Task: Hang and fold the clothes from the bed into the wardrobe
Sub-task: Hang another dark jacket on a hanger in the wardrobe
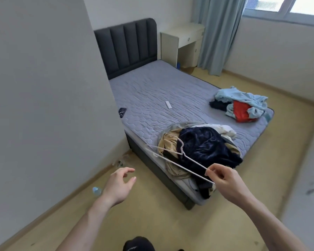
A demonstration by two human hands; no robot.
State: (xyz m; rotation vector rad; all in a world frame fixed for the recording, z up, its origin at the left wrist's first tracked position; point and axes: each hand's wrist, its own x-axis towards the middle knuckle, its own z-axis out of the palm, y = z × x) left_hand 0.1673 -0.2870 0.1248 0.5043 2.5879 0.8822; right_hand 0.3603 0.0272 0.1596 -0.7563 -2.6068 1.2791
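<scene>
Bed [170,91], hanger [181,156] tip behind fingers [209,172]

A white remote [168,104] and a black remote [122,112] lie on the mattress. A desk [181,42] stands beside curtains [216,33]. A bottle [96,191] lies on the floor [170,223].

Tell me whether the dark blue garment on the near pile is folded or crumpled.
Crumpled. The dark blue garment lies bunched in irregular wrinkles atop the near pile on the bed, with no flat folded edges showing.
</scene>
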